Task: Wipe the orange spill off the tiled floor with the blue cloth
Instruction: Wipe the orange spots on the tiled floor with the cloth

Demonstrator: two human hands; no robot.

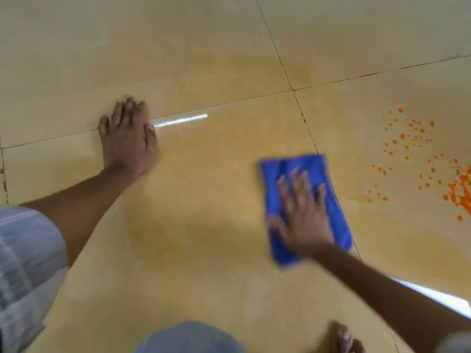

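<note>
Judging by the floor, approx. half of the wiping is done: a pale orange smear is left on the tiled floor (204, 80) centre, and the orange spill (433, 169) drops at the right edge are not yet reached. The blue cloth (303, 207) is pressed flat by the right hand (303, 212), fingers spread, just beside the drops. The left hand (128, 138) is laid flat and open as support, holding nothing.

One blue cloth (305, 207) at 4 o'clock; two hands, left hand (128, 138) at 9 o'clock, right hand (303, 212) at 4 o'clock; one foot (345, 338) at 5 o'clock; orange drops (418, 159), too many to count, at 3 o'clock.
</note>
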